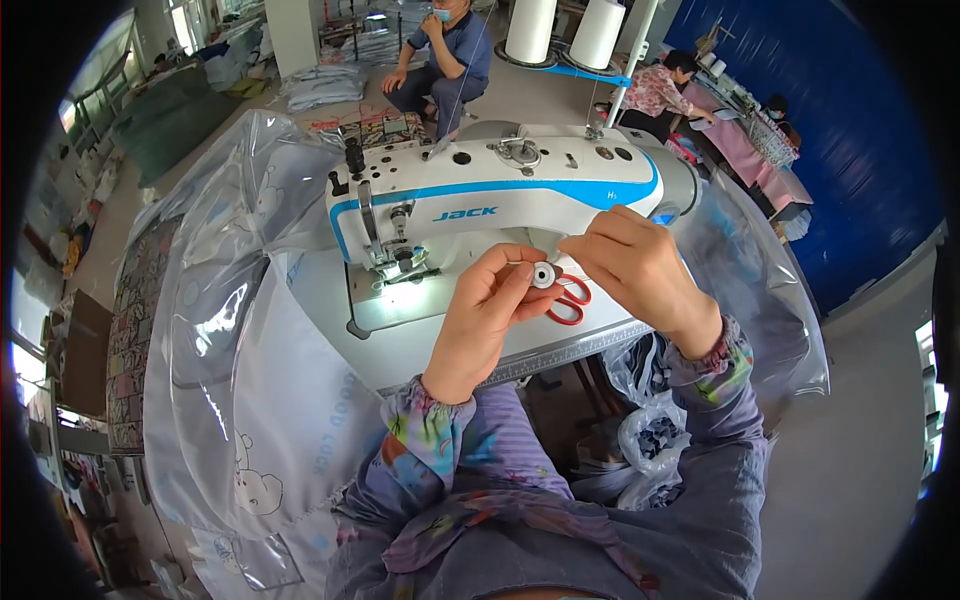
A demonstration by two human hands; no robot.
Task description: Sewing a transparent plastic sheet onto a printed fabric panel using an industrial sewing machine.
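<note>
My left hand (485, 305) is closed on a small round bobbin (543, 275), pinched between thumb and fingers with its white face and centre hole turned up. Just above and to the right of it, my right hand (630, 265) makes a pinch; whatever is between those fingertips is too fine to make out. Behind the bobbin, red-handled scissors (567, 312) lie on the white machine table, their blades mostly hidden by my hands. Across the far side of the table stands a white and blue sewing machine (500, 195), its needle area (402, 285) lit.
Clear plastic and pale printed fabric (290, 420) drape over the table's left side. More clear plastic (750, 270) hangs at the right. White thread cones (530, 30) stand behind the machine. A bag of dark scraps (655, 440) sits below the table edge. Two people sit farther back.
</note>
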